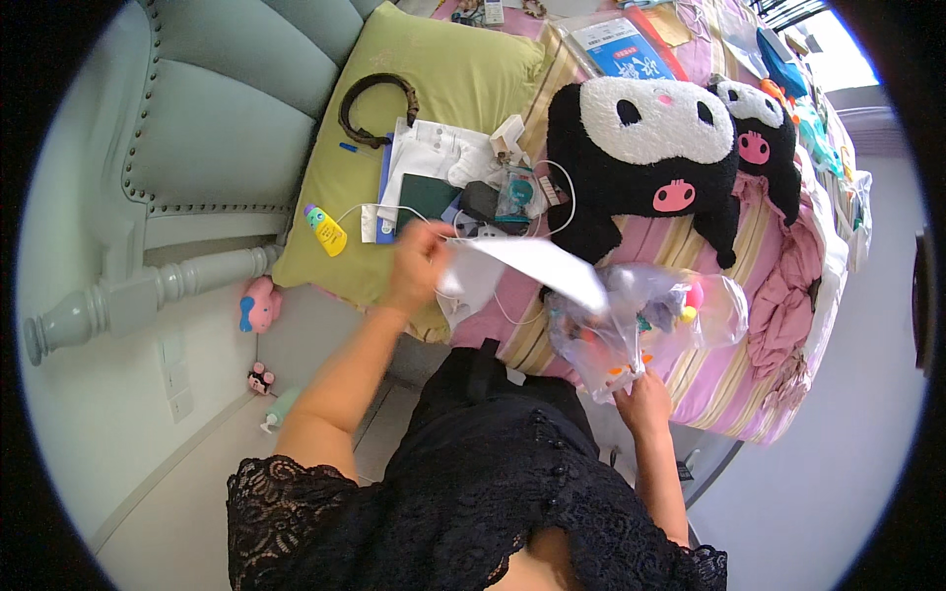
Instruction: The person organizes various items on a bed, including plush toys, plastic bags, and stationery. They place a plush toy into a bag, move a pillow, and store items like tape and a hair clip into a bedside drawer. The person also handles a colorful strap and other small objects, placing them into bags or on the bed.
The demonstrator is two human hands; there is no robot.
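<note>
My left hand (422,268) is closed on the edge of a white sheet of paper (537,264), which bends out to the right over the bed's near edge. With closed fingers, my right hand (645,402) grips a clear plastic bag (724,310). Inside the bag show small colourful items, among them pink, yellow and orange ones; their kinds I cannot make out. Beyond my left hand, a green pillow (463,59) carries papers (448,148), a dark green booklet (426,197), a white cable (567,182) and a yellow bottle (326,231) with a purple top.
Two black-and-white plush cushions (655,123) lie on the striped bed sheet (690,389), with crumpled pink cloth (788,305) at the right. A black headband (345,103) rests on the pillow. The grey headboard (232,108) and its turned post (148,295) stand left; a pink toy (261,305) is below.
</note>
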